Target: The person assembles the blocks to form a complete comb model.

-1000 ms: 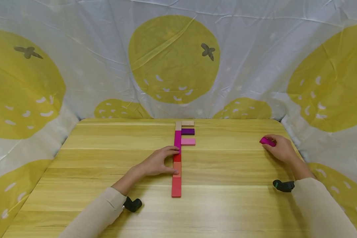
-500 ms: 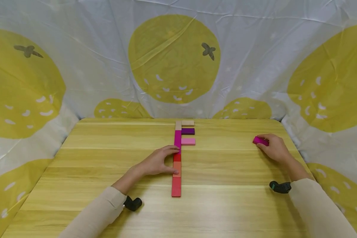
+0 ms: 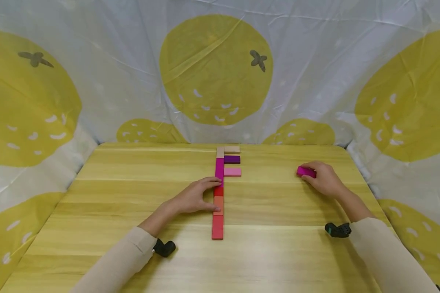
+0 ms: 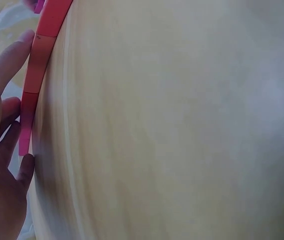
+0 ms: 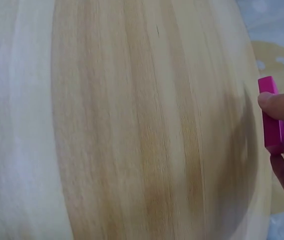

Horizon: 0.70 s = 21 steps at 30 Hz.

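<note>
My right hand (image 3: 324,178) pinches a magenta block (image 3: 305,172) between thumb and fingers, over the right part of the table. The right wrist view shows the thumb on one face of this block (image 5: 272,120). My left hand (image 3: 190,198) rests beside a straight line of blocks laid end to end. Its thumb touches the orange block (image 3: 218,201) and a fingertip lies on the long magenta piece (image 3: 219,167). Between those two is a red block (image 3: 218,191); a coral-red block (image 3: 217,228) forms the near end and a beige block (image 3: 220,152) the far end.
Right of the line's far part, a beige block (image 3: 232,149), a dark purple block (image 3: 232,160) and a pink block (image 3: 232,172) stick out sideways, with gaps between them. The wooden table (image 3: 271,252) ends at a cloth (image 3: 300,81) printed with yellow fruit.
My right hand has moved left across the table with the magenta block, towards the line. The left hand has stayed in place, and the line of blocks looks the same.
</note>
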### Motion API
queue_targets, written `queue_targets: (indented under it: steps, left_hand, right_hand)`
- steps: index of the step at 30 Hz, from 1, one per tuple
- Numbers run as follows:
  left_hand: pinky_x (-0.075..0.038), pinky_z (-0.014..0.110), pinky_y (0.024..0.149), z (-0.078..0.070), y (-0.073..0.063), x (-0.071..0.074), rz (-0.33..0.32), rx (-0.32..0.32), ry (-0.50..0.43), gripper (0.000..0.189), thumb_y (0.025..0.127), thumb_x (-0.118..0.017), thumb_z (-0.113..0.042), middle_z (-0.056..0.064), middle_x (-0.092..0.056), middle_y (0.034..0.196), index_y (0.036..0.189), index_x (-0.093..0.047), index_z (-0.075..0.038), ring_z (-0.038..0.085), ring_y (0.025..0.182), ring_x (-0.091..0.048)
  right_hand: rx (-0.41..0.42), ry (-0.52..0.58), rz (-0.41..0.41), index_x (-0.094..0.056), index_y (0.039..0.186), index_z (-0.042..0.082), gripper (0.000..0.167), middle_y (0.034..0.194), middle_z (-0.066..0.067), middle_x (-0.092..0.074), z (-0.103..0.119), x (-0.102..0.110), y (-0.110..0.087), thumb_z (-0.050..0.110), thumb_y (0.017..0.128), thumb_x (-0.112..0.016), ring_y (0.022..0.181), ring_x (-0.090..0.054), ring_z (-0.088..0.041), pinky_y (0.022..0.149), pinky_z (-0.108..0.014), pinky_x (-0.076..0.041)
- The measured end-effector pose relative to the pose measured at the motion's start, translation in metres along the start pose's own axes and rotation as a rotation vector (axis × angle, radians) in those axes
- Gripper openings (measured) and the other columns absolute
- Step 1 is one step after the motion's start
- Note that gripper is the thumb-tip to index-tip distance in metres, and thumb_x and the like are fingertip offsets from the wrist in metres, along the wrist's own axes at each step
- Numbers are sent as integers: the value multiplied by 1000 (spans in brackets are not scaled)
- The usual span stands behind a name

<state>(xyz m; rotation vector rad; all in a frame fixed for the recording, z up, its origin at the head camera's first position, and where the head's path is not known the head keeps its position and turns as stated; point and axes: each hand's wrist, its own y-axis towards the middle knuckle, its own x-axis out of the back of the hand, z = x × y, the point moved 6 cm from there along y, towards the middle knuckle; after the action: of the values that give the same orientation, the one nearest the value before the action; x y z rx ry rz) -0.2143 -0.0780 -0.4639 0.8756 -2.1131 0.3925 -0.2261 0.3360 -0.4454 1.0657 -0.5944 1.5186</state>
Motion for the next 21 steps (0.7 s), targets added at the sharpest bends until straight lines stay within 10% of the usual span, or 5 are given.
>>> queue_targets:
  steps: [21]
  left_hand:
    - [-30,42,121,3,0,-1,-3,2,-1,85,82,-87,-49,7,-46,156,147,-56,-2,28,146,-38]
  right_hand:
    - [168,2,71,-71,121,-4,31,117,-22,-68,45,-36,15,3,92,-77,107,-64,-40,90,-56,-55]
